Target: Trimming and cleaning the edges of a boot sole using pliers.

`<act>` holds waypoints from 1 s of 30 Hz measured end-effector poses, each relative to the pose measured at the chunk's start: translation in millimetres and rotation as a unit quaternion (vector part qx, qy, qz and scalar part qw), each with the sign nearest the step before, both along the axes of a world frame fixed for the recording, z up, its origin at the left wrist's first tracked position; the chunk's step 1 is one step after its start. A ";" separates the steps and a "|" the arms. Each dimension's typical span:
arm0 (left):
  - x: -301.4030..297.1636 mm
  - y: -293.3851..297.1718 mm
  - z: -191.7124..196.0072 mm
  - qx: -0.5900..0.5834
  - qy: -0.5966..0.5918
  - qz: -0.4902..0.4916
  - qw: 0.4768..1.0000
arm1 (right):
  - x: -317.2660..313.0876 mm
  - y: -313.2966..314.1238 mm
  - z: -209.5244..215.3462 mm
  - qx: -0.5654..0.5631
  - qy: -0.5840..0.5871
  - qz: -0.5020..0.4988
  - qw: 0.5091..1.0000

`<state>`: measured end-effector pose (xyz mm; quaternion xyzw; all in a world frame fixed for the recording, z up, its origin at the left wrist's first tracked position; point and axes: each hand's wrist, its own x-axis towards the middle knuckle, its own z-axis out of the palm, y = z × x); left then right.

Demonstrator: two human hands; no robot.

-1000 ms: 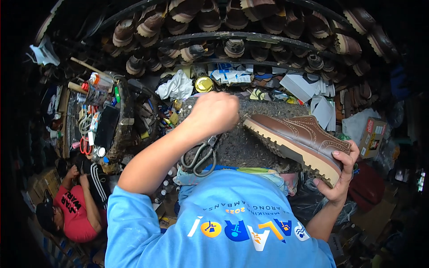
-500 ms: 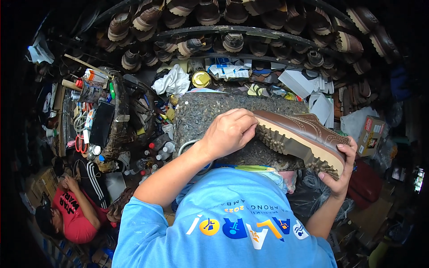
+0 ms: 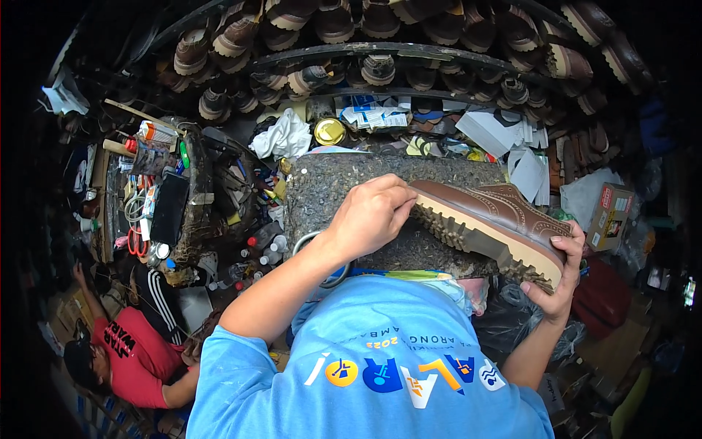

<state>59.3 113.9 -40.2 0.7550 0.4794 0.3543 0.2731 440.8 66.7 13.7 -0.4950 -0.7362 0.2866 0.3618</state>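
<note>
A brown leather lace-up shoe (image 3: 504, 212) with punched brogue patterns, a cream midsole and a chunky lugged sole is held tilted over the work block, its sole turned partly toward me. My right hand (image 3: 557, 267) grips it round the heel, thumb on the sole and fingers on the upper. At the toe, my left hand (image 3: 374, 218) is closed in a pinch, fingertips against the edge where upper and sole meet. Whatever lies between those fingertips is hidden. Beneath is the dark, rough-surfaced work block (image 3: 322, 179).
Shelves of brown shoes (image 3: 380, 69) curve across the back. A yellow-rimmed can (image 3: 329, 132), white cloth (image 3: 284, 135) and paper sheets (image 3: 490, 133) lie behind the block. Left stands a cluttered tool stand (image 3: 157, 197), with bottles (image 3: 270, 249) nearby. A person in red (image 3: 142, 355) sits lower left.
My left hand has shifted very slightly left at the toe; the shoe and right hand stay nearly still. The person in red has leaned over and reached one arm out.
</note>
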 end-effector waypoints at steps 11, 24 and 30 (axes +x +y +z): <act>13.7 50.1 46.9 -0.090 0.300 -0.127 0.941 | -6.9 -3.0 2.6 0.002 0.015 -0.004 1.000; -15.7 8.1 -18.2 -0.004 -0.002 0.012 1.000 | 3.7 1.0 -10.3 -0.023 0.029 -0.027 0.999; -1.5 6.9 -19.4 0.091 -0.003 -0.020 0.996 | 7.7 -0.5 -15.7 -0.045 0.049 -0.038 0.997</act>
